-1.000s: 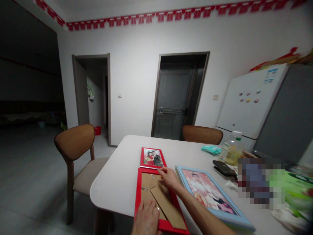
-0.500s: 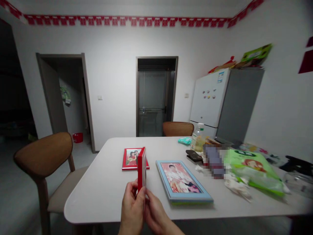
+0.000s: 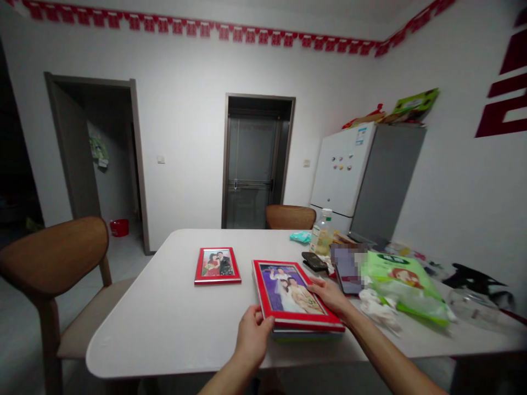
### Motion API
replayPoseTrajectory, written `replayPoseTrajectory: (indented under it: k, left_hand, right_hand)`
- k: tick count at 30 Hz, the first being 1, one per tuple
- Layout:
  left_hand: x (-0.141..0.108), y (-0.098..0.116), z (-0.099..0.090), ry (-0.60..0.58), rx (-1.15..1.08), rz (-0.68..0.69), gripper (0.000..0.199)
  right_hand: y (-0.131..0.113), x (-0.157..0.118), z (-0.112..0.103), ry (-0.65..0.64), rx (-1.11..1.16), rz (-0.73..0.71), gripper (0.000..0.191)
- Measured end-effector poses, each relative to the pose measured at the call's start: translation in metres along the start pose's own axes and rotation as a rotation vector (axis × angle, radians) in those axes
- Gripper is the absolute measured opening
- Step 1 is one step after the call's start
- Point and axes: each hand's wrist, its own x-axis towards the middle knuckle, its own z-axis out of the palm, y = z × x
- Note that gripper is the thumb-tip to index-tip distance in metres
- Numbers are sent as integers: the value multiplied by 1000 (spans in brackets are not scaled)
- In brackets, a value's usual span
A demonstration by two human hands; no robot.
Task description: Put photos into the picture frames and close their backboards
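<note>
A large red photo frame point(image 3: 290, 291) lies face up over a light blue frame point(image 3: 308, 333), of which only the near edge shows beneath it. My left hand point(image 3: 252, 334) pinches the red frame at its near left corner, thumb on top. Over its right side, my right hand point(image 3: 331, 299) grips the edge, with fingers resting on the picture. A smaller red photo frame point(image 3: 218, 266) lies flat on the white table, left of the stack and apart from both hands.
Right of the stack lie a phone point(image 3: 349, 269), a black object point(image 3: 315, 261), crumpled tissues point(image 3: 379, 307) and a green package point(image 3: 407, 282). A bottle point(image 3: 321, 233) stands behind. A glass container point(image 3: 473, 304) is far right. Wooden chairs stand left point(image 3: 57, 252) and behind point(image 3: 290, 216).
The large red frame has gone from upright between my hands to lying flat on the blue frame, moving right. My hands have parted to its two sides. The view has shifted slightly right.
</note>
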Motion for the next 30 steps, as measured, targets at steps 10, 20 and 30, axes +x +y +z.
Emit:
replayPoseTrajectory:
  k: [10,20,30]
  left_hand:
    - [-5,-8,-7,24,387,21,30]
    - [4,-29,-84,156,665,-27,39]
    - [4,-35,-130,228,815,56,41]
  right_hand:
    - [16,16,-5,79,-455,-61,32]
    - [-33,-5,165,-217,-685,-519,36]
    - [-27,1,247,-274,-811,-481,31]
